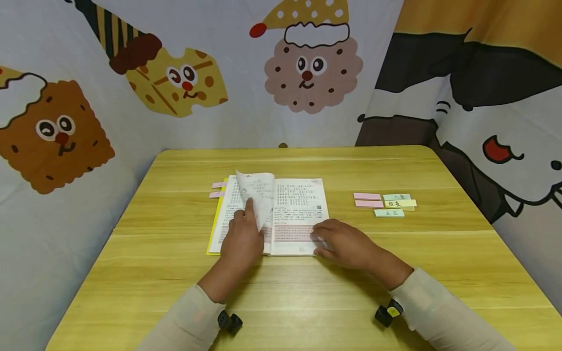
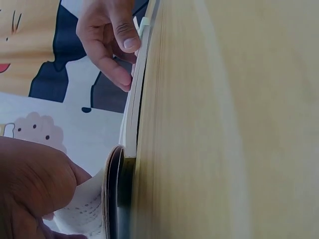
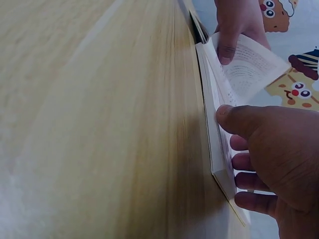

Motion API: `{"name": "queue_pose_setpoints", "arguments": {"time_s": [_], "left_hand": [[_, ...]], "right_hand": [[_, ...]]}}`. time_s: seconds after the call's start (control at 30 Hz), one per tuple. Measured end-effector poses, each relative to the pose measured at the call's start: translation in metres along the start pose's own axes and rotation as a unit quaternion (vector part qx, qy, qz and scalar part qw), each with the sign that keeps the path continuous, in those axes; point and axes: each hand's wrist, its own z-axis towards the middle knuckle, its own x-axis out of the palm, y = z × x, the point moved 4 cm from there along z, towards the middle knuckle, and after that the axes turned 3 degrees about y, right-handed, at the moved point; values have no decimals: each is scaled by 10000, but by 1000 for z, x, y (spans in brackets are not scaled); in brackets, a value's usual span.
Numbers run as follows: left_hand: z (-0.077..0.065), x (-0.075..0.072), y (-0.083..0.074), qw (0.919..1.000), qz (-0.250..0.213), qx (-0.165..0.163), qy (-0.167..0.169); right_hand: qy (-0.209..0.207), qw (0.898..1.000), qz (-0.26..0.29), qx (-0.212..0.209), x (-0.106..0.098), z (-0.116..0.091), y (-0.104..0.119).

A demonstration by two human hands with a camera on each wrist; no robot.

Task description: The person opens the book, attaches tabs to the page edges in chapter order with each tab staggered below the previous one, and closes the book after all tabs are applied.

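An open book [image 1: 298, 200] with printed text lies on the wooden table. My left hand [image 1: 243, 239] is over its left side and pinches a thin page [image 1: 259, 187] that stands partly lifted and bent. In the right wrist view that page [image 3: 249, 67] fans up behind the left thumb [image 3: 227, 52]. Along the right-hand page rests my right hand [image 1: 347, 243], fingers loosely bent on the paper. Its thumb [image 3: 227, 113] lies by the book's near edge in the right wrist view. A yellow cover edge [image 1: 212, 239] shows at the left.
Two pink tabs [image 1: 216, 194] stick out from the book's left edge. To the right of the book lie pink strips [image 1: 367, 196], green strips [image 1: 389, 213] and a yellow strip [image 1: 399, 204], some with handwriting. A cartoon-printed cloth [image 1: 246, 97] hangs behind the table [image 1: 290, 302].
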Motion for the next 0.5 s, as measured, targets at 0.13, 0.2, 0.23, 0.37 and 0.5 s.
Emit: {"name": "queue_pose_setpoints", "arguments": {"time_s": [0.13, 0.2, 0.23, 0.37, 0.5], "left_hand": [[-1, -1, 0, 9999, 14, 25, -99], [-1, -1, -1, 9999, 25, 64, -143], [-1, -1, -1, 9998, 46, 102, -181], [-1, -3, -1, 9982, 319, 289, -417], [0, -5, -1, 9941, 732, 473, -638]], "right_hand": [[33, 10000, -6, 18, 0, 0, 0], [46, 10000, -19, 25, 0, -1, 0], [48, 10000, -29, 25, 0, -1, 0], [40, 10000, -58, 11, 0, -1, 0], [69, 9999, -84, 23, 0, -1, 0]]}}
